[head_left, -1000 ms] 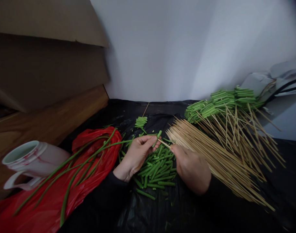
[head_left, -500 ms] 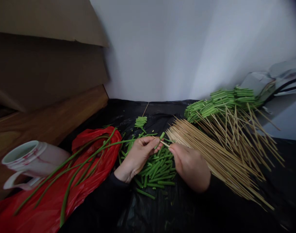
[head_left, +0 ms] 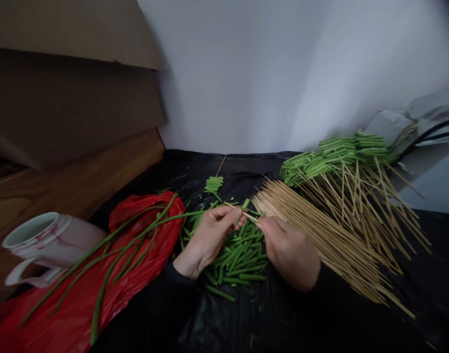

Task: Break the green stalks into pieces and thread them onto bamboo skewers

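Between the thumb and fingers of my left hand (head_left: pixel 213 235) is a short piece of green stem (head_left: pixel 245 205), held upright and slanted. My right hand (head_left: pixel 290 250) pinches a thin bamboo skewer (head_left: pixel 252 217), which runs through the stem piece, its tip showing on the left side above my thumb. Below both hands lies a pile of cut green stem pieces (head_left: pixel 242 260). Beyond them, a skewer threaded with several stem pieces (head_left: pixel 213 185) rests on the black plastic sheet (head_left: pixel 246 314).
Bare bamboo skewers (head_left: pixel 320 230) lie in a bundle at right, with a stack of filled skewers (head_left: pixel 335 154) behind. At left are a red plastic bag (head_left: pixel 151 267) with long green stems (head_left: pixel 103 289) on it and a white mug (head_left: pixel 59 240). A white wall (head_left: pixel 239 73) stands behind.
The skewer has moved leftward through the stem piece, and its tip now sticks out further on the left. Both hands have stayed almost in place.
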`<state>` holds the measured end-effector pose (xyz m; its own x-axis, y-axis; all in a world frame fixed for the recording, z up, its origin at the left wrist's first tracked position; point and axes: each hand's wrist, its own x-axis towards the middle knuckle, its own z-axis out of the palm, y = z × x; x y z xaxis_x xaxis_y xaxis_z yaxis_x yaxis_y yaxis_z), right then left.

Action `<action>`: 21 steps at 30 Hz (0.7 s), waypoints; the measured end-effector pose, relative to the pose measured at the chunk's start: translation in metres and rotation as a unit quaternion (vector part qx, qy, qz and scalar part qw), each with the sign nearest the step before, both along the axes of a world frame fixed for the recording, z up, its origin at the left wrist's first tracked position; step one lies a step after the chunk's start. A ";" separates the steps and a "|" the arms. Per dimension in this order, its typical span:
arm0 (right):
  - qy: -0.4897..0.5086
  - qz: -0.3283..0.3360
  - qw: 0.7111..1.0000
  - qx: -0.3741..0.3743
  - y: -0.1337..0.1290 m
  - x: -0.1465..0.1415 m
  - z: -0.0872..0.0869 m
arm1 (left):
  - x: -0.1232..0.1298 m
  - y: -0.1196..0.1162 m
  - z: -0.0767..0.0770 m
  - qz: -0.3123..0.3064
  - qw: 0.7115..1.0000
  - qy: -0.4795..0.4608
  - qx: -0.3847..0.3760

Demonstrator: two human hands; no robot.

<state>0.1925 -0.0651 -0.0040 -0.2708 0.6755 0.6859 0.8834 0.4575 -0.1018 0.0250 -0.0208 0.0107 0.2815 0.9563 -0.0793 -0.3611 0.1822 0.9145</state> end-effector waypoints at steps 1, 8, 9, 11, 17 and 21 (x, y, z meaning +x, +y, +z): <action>0.001 0.000 1.000 -0.003 0.000 -0.001 0.000 | 0.002 -0.002 0.000 -0.008 1.000 0.003 -0.003; 0.038 0.016 0.997 -0.061 -0.001 -0.004 -0.003 | 0.006 -0.006 -0.007 -0.022 1.000 0.018 -0.010; 0.045 0.022 0.996 -0.073 -0.001 -0.004 -0.003 | 0.006 -0.005 -0.009 -0.025 0.999 0.027 -0.003; 0.059 0.029 0.994 -0.091 0.000 -0.004 -0.002 | 0.007 -0.005 -0.013 -0.027 0.998 0.055 0.015; 0.079 0.040 0.989 -0.115 0.001 -0.005 0.001 | 0.004 -0.005 -0.009 -0.002 0.995 0.088 0.044; 0.082 0.047 0.991 -0.095 0.001 -0.004 0.000 | 0.004 -0.005 -0.011 -0.005 0.995 0.087 0.045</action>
<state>0.1882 -0.0640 -0.0044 -0.2339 0.7738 0.5887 0.8029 0.4952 -0.3318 0.0289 -0.0261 -0.0003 0.2814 0.9586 -0.0423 -0.1947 0.1003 0.9757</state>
